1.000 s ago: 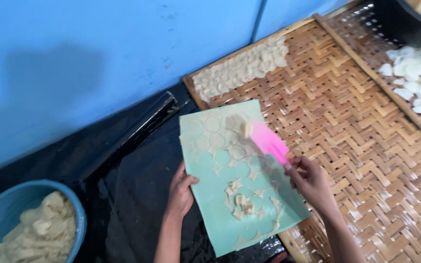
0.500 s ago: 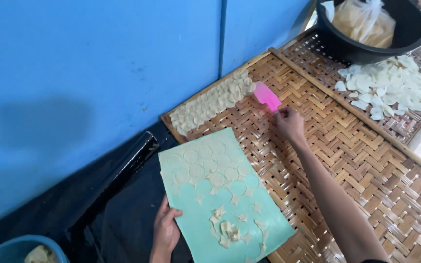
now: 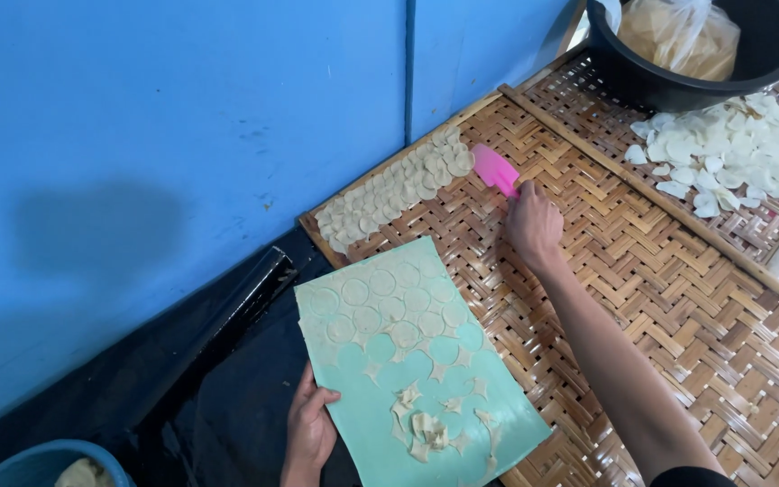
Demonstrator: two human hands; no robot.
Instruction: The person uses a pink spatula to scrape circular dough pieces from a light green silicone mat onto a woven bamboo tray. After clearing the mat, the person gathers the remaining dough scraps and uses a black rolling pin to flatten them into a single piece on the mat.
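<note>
Right hand (image 3: pixel 534 225) clamps pink scraper (image 3: pixel 495 169) against laid dough rounds (image 3: pixel 394 191); left hand (image 3: pixel 310 424) grips green board (image 3: pixel 412 361), steadying it.

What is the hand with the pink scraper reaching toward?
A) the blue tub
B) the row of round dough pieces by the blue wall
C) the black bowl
B: the right hand holds the pink scraper with its blade right beside the row of round dough pieces on the woven tray.
</note>
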